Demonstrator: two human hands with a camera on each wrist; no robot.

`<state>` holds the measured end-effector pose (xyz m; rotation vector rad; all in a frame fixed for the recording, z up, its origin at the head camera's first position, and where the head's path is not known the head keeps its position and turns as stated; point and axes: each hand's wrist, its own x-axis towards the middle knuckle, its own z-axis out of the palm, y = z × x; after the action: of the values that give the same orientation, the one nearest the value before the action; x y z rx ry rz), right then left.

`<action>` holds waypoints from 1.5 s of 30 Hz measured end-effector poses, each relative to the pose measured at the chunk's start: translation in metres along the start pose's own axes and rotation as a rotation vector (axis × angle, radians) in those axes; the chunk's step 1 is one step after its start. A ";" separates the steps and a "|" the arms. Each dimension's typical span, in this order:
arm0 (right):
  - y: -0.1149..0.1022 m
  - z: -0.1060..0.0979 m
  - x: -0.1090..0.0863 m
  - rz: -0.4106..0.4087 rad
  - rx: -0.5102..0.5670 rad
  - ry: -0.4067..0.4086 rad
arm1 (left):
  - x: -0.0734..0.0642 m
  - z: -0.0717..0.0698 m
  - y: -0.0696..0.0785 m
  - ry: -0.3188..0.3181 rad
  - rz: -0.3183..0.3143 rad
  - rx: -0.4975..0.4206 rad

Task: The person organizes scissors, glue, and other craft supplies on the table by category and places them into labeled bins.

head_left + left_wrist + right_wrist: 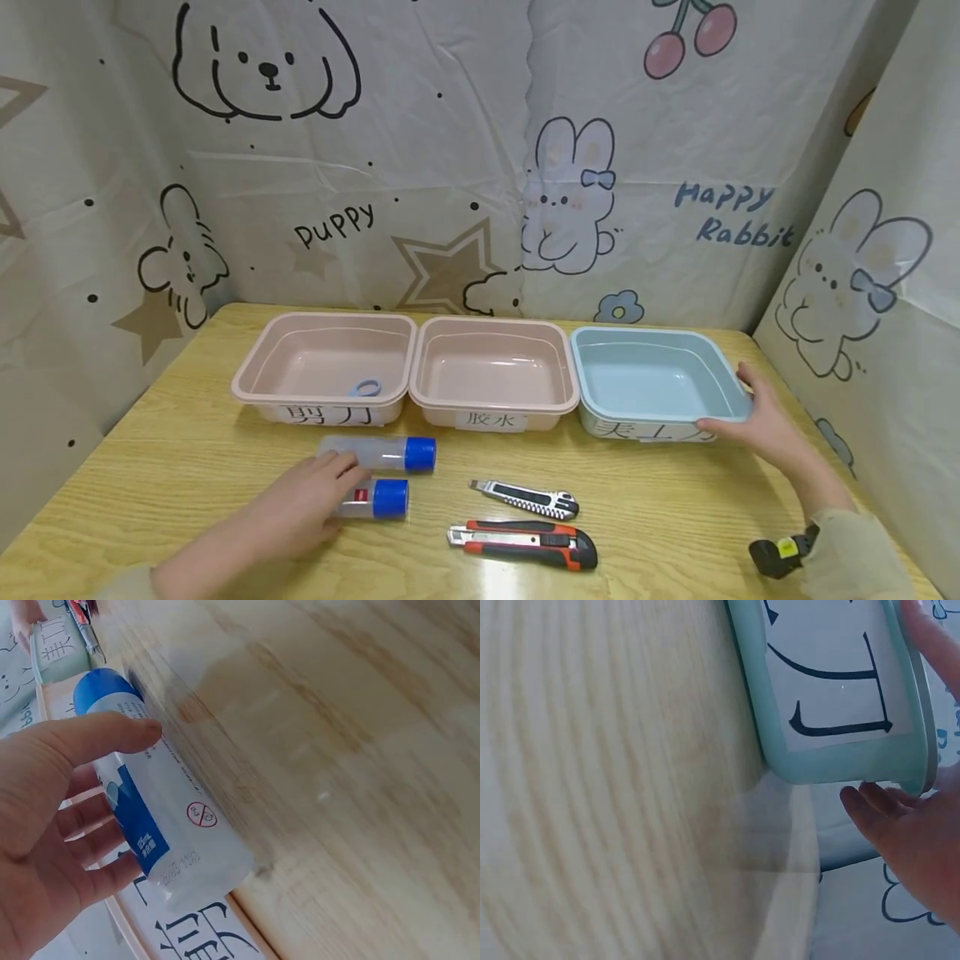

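Note:
My left hand (pixel 311 500) grips the nearer clear glue bottle (pixel 360 497), lying on its side with its blue cap to the right. In the left wrist view the thumb crosses the top of the glue bottle (pixel 172 825) and the fingers curl behind it. A second glue bottle (pixel 382 453) lies just beyond, partly covered by the hand. My right hand (pixel 765 421) holds the right end of the light blue bin (pixel 648 375), thumb on its front rim. In the right wrist view, fingertips (pixel 855 806) are against the bin's end wall (pixel 840 769).
Two pink bins (pixel 251 379) (pixel 491 404) stand left of the blue one in a row, all with paper labels. A blue ring-shaped handle (pixel 367 387) shows in the left bin. A grey utility knife (pixel 525 498) and a red-black one (pixel 525 543) lie in front. Printed curtains (pixel 450 167) hang behind.

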<state>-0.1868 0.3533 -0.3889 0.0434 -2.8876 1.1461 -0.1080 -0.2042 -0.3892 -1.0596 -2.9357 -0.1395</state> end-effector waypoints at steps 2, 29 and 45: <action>0.001 0.000 -0.001 0.026 0.058 -0.018 | 0.001 0.000 0.000 0.013 0.002 -0.003; 0.015 0.007 -0.002 0.048 0.181 0.022 | 0.110 -0.047 0.021 0.288 0.023 -0.257; 0.019 0.009 -0.004 0.044 0.151 0.034 | 0.177 -0.028 0.011 0.258 0.013 -0.452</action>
<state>-0.1836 0.3611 -0.4086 -0.0347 -2.7804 1.3564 -0.2378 -0.0858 -0.3524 -1.0030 -2.7207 -0.9004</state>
